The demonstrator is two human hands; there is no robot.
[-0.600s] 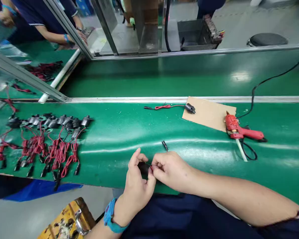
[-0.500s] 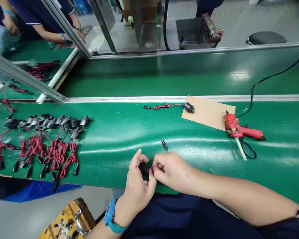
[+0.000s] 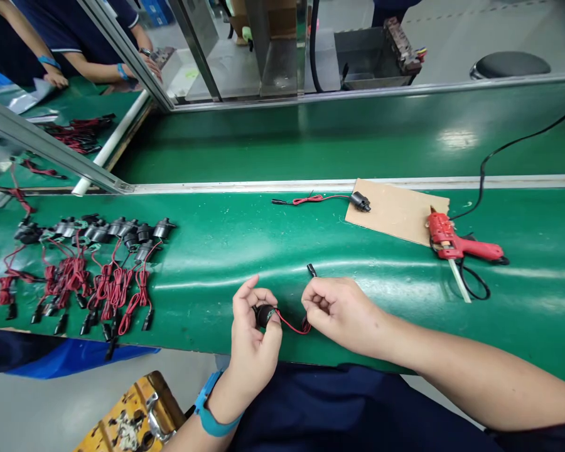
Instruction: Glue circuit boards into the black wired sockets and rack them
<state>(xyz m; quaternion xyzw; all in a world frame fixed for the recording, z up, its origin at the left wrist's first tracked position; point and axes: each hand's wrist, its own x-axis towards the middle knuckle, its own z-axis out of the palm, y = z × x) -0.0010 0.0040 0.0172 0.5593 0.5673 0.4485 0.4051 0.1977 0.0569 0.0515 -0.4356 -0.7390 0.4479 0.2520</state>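
Note:
My left hand point(image 3: 257, 339) grips a small black cylindrical pump point(image 3: 265, 315) between thumb and fingers, over the near edge of the green bench. A red and black cable point(image 3: 289, 324) runs from the pump to my right hand point(image 3: 336, 307). The right fingers are pinched together at the bundled cable, partly hiding it. A black connector point(image 3: 311, 270) sticks out just beyond the right knuckles. Farther off, a similar pump point(image 3: 360, 201) with a tied red cable point(image 3: 308, 199) lies with its body on a cardboard piece point(image 3: 395, 213).
A red glue gun point(image 3: 466, 245) with a glue stick rests at the right, its black cord point(image 3: 513, 143) trailing up. Several pumps with bundled cables point(image 3: 117, 289) lie at the left. A metal frame point(image 3: 66, 154) separates co-workers' hands at the upper left. A yellow case point(image 3: 132, 414) sits below.
My hands have drawn apart: the left moved slightly left with the pump, the right slightly right. A length of red cable now shows between them.

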